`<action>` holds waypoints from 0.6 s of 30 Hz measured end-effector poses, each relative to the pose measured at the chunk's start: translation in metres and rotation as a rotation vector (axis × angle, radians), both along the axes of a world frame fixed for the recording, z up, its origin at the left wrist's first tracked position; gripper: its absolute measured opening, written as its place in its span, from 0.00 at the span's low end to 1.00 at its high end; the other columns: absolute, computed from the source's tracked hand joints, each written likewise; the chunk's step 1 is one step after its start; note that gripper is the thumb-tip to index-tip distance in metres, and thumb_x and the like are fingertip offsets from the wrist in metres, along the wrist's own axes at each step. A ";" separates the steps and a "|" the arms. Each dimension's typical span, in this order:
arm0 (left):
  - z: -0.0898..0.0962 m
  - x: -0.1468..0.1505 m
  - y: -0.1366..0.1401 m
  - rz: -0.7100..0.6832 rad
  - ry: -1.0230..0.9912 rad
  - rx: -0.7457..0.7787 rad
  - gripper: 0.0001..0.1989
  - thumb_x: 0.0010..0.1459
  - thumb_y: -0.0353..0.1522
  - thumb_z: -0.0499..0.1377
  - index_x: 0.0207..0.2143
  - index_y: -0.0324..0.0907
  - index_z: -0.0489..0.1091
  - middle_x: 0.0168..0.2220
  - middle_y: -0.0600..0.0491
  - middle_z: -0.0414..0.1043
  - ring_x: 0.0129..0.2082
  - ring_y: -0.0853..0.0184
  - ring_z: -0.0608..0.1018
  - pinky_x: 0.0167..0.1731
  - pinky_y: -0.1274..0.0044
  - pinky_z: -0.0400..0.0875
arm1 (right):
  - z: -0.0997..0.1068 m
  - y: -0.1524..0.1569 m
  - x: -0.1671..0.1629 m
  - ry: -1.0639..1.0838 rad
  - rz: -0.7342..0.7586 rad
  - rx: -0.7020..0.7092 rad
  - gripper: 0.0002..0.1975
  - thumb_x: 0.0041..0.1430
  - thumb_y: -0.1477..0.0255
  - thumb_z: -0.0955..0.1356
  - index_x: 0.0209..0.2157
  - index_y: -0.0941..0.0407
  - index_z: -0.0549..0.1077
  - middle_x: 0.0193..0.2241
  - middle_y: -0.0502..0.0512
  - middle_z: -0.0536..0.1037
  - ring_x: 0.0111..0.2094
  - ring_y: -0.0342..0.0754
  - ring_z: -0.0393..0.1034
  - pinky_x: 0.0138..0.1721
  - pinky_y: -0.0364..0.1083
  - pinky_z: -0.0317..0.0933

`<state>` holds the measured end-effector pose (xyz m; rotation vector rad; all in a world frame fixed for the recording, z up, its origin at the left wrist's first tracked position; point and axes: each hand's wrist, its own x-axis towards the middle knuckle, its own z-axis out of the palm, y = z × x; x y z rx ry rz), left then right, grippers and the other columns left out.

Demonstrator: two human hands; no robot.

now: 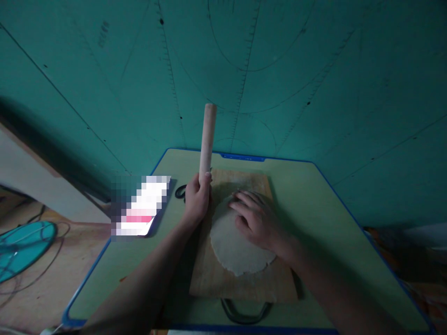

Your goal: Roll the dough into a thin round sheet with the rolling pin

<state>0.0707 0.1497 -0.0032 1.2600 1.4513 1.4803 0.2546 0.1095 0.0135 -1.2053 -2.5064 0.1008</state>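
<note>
My left hand [197, 195] is wrapped round the lower end of a pale wooden rolling pin [208, 135], which it holds upright at the left edge of a wooden board [223, 286]. On the board lies a thin, roundish sheet of dough [233, 253] with ragged edges. My right hand [256, 218] rests on the dough's upper right part, fingers stretched out and slightly curled, covering some of it. Whether the fingertips press into the dough I cannot tell.
The board lies on a pale green table [307, 200] with a blue rim, against a green wall [279, 70]. A bright, pixelated slab [146, 204] is at the left. Beside my left hand is a black loop [180, 192]; a black handle [246, 318] shows below the board.
</note>
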 end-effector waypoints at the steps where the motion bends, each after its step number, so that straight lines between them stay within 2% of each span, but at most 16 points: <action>1: 0.000 0.000 0.000 0.002 0.000 0.008 0.19 0.60 0.49 0.52 0.27 0.43 0.63 0.18 0.60 0.58 0.16 0.72 0.63 0.16 0.80 0.56 | 0.001 0.001 -0.001 0.001 0.003 0.001 0.17 0.61 0.76 0.63 0.48 0.56 0.77 0.52 0.61 0.76 0.57 0.55 0.65 0.60 0.56 0.59; 6: -0.002 0.000 0.002 0.010 -0.010 0.020 0.20 0.59 0.50 0.53 0.27 0.43 0.64 0.17 0.61 0.58 0.16 0.73 0.62 0.15 0.80 0.56 | 0.002 0.001 -0.003 0.014 -0.002 -0.001 0.15 0.61 0.75 0.64 0.45 0.56 0.79 0.51 0.61 0.76 0.56 0.55 0.67 0.59 0.56 0.60; 14: 0.006 0.001 -0.001 -0.008 -0.007 0.004 0.20 0.59 0.50 0.52 0.28 0.42 0.65 0.15 0.60 0.59 0.13 0.73 0.63 0.13 0.80 0.57 | -0.008 0.004 0.029 0.149 -0.005 -0.115 0.22 0.63 0.75 0.62 0.57 0.53 0.73 0.58 0.60 0.72 0.58 0.52 0.67 0.56 0.53 0.65; 18: 0.007 0.002 -0.001 0.000 -0.023 0.001 0.20 0.59 0.49 0.53 0.27 0.43 0.66 0.14 0.60 0.58 0.12 0.73 0.63 0.12 0.80 0.56 | -0.001 0.008 0.041 0.124 -0.003 -0.134 0.20 0.60 0.77 0.64 0.53 0.56 0.75 0.55 0.62 0.74 0.56 0.52 0.68 0.56 0.53 0.64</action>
